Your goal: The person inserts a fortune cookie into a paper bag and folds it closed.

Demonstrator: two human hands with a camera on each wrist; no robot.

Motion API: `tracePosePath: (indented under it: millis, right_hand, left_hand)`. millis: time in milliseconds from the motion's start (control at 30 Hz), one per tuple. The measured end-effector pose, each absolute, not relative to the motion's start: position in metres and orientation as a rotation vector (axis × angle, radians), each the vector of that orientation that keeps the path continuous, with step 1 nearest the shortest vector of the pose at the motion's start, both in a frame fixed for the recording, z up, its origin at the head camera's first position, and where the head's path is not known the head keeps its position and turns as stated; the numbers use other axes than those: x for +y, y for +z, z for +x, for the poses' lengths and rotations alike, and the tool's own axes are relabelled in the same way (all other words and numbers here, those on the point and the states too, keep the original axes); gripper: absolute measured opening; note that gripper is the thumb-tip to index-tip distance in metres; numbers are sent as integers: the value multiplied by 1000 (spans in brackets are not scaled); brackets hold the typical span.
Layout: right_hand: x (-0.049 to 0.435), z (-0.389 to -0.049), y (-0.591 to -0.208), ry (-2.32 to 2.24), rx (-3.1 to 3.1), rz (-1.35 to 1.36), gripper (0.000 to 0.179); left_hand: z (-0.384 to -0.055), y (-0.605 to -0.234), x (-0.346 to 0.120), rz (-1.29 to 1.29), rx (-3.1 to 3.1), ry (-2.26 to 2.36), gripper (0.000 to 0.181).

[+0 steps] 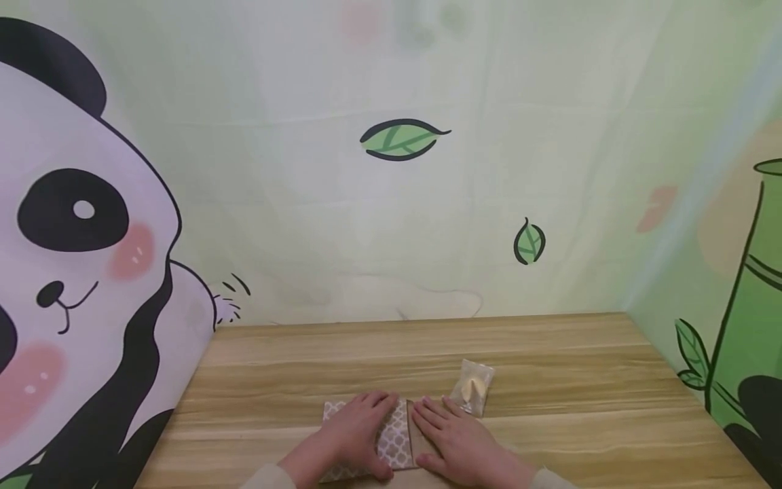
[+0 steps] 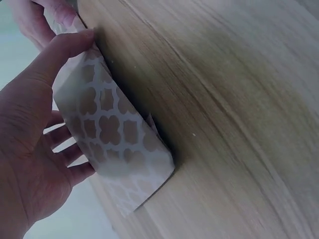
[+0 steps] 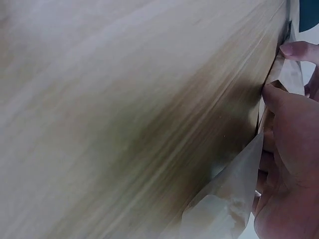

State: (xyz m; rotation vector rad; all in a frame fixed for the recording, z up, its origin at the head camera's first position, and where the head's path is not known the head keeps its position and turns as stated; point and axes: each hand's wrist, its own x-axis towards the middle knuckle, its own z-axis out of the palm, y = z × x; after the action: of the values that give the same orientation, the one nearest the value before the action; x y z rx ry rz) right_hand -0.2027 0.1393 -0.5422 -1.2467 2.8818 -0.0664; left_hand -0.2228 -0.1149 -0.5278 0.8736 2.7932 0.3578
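Note:
A folded brown paper piece with a white lattice pattern lies at the front of the table, meeting a plain brown part on its right. My left hand spans the patterned part. In the left wrist view its thumb holds the near edge of the patterned paper and its fingers hold the far edge. My right hand rests on the plain part, fingers fairly straight and side by side. In the right wrist view a whitish flap sticks out beside the right hand; what it belongs to is unclear.
A small clear packet with a cream-coloured piece inside lies just beyond my right hand. The wood-grain table ends at a pale green backdrop printed with a panda and leaves.

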Motion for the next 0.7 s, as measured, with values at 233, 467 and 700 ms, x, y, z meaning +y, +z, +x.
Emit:
tracePosePath:
  millis: [233, 467, 700]
  right_hand:
    - [141, -202, -544, -38, 2918, -1270, 70]
    - [148, -199, -539, -155, 2931, -1298, 67]
    - [175, -203, -522, -399, 2910, -1097, 71]
  left_hand:
    - [-221, -528, -118, 849, 2786, 448, 118]
    - [-222, -537, -125, 850, 2791, 561, 112]
    - [-222, -538, -126, 866, 2803, 589, 112]
